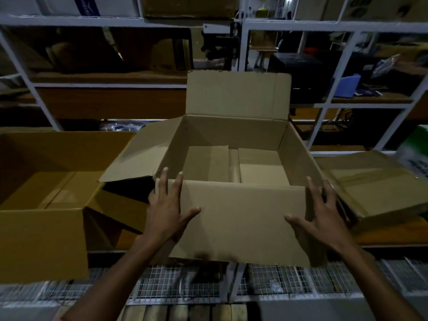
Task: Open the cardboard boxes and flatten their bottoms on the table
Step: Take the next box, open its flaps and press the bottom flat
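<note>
An open brown cardboard box stands in the middle of the table, its far flap upright and its near flap folded down toward me. Inside, its bottom flaps lie nearly flat. My left hand rests with spread straight fingers on the near flap's left corner. My right hand lies the same way over the near flap's right corner. A second open box stands at the left. A flattened box lies at the right.
White metal shelving with boxes stands behind the table. The wooden table edge shows at the right. A wire mesh rack runs below the table's front. A white and green carton sits at the far right.
</note>
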